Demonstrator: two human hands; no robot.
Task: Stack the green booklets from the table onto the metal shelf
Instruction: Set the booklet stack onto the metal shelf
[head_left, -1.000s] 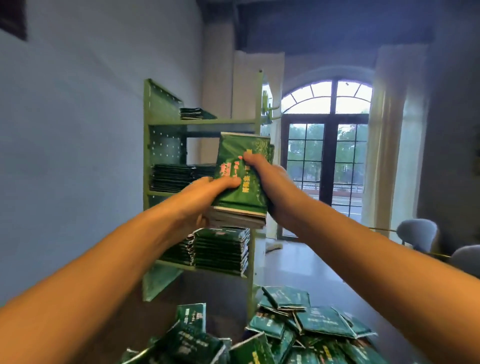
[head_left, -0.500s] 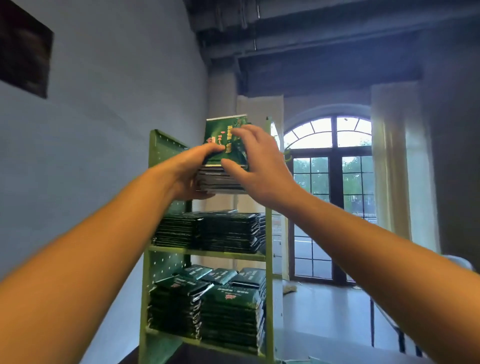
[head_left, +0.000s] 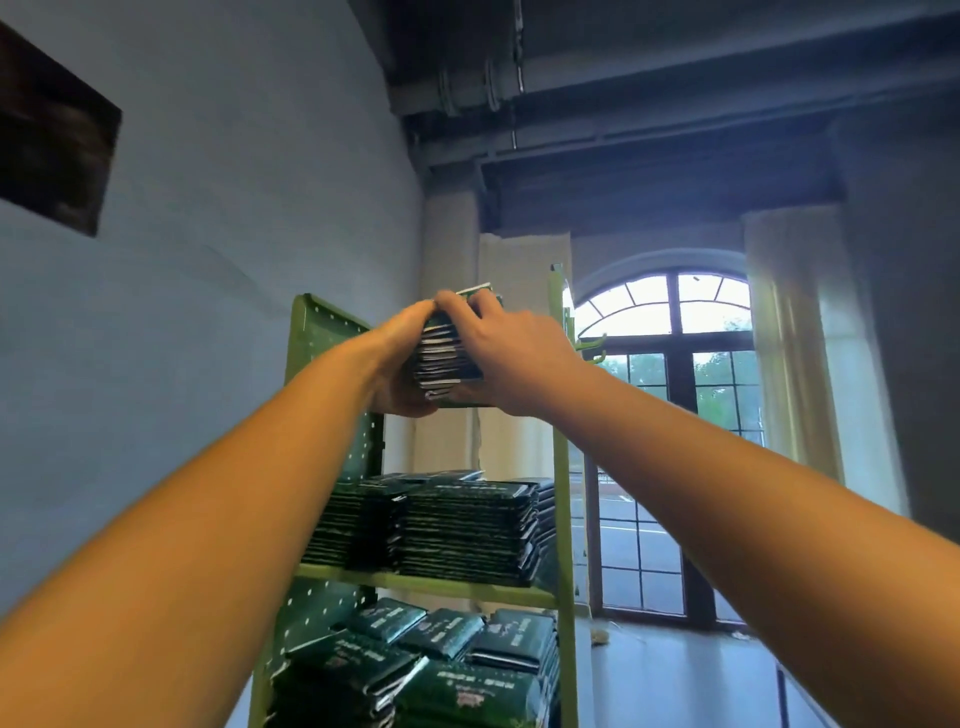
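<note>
Up by the top tier, L hand (head_left: 397, 364) cups green booklets (head_left: 441, 358) w/ fingers curled under, thumb on top. R hand (head_left: 514, 353) pinches the stack's top & right side. Metal shelf (head_left: 561, 457) below holds more booklet piles (head_left: 467, 530).

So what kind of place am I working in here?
Probably a storeroom or stock room in an older building, though I can't be sure: a green metal shelf loaded with stacks of green booklets, exposed pipes along a bare ceiling, and a tall arched window.
</note>
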